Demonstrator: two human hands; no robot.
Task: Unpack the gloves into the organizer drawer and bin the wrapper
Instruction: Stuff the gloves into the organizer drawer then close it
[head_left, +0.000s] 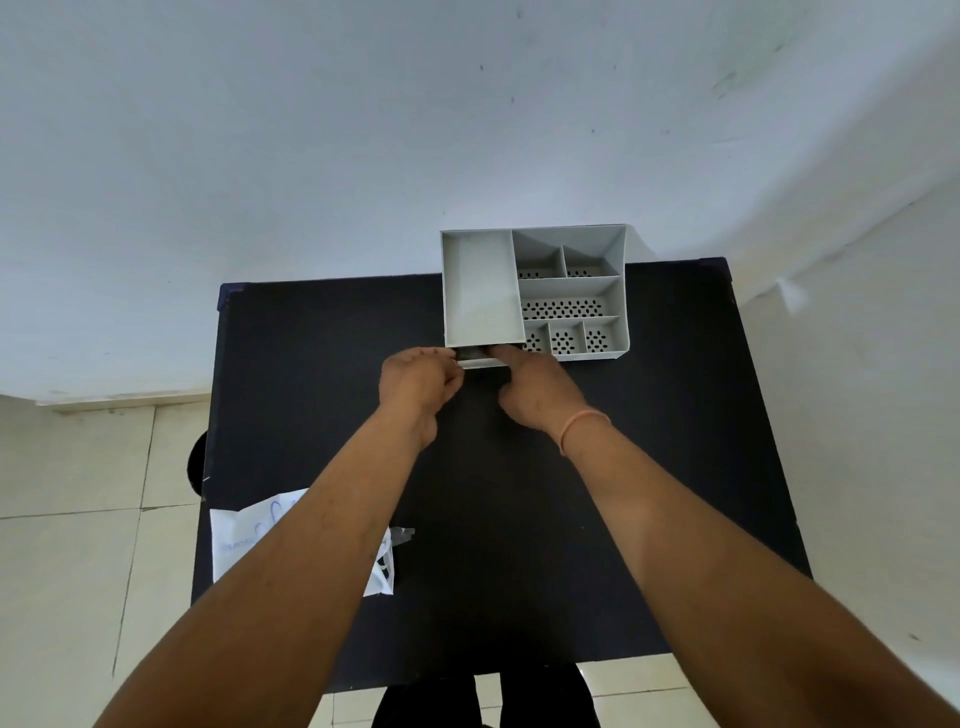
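A grey organizer (480, 283) with several compartments stands at the table's far edge. Its small drawer (485, 364) is pulled out a little at the front left, with a dark gap (470, 353) above its lip. Whether gloves lie inside is hidden. My left hand (421, 384) has its fingers curled on the drawer's left front corner. My right hand (537, 389) reaches to the drawer's right side, fingertips at the gap; what they hold is hidden. The white wrapper (244, 540) with blue print lies at the table's near left, partly under my left forearm.
The black table (649, 467) stands against a white wall. A small clear plastic scrap (402, 535) lies right of the wrapper. A dark round object (196, 462) shows below the table's left edge, over the tiled floor (78, 519).
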